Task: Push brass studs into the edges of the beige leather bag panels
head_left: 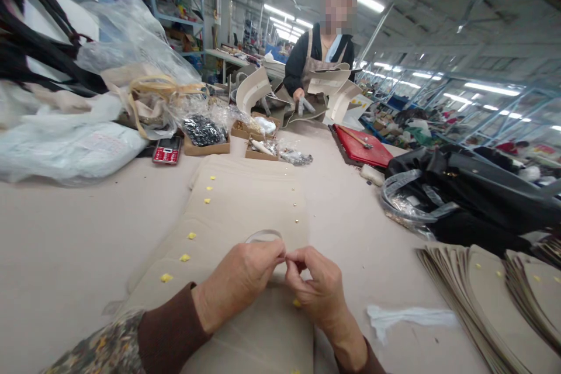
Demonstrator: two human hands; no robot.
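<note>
My left hand (241,273) and my right hand (318,283) meet fingertip to fingertip above a stack of beige panels (249,198). A thin pale strip (265,234) curves in a loop from behind my left fingers, which are pinched on it. The right thumb and forefinger are pinched at the same spot; what lies between them is too small to make out. Along the top panel's left side run several yellow tabs (191,236), and small metal studs (295,205) dot its right side. One yellow tab shows beside my right hand.
Fanned beige panels (495,292) and a white scrap (409,317) lie right, below black bags (473,198). Farther back are a red pad (363,146) with a hammer, small cardboard boxes (205,143), a red phone (167,151) and plastic bags (70,143). A person (322,52) handles panels opposite.
</note>
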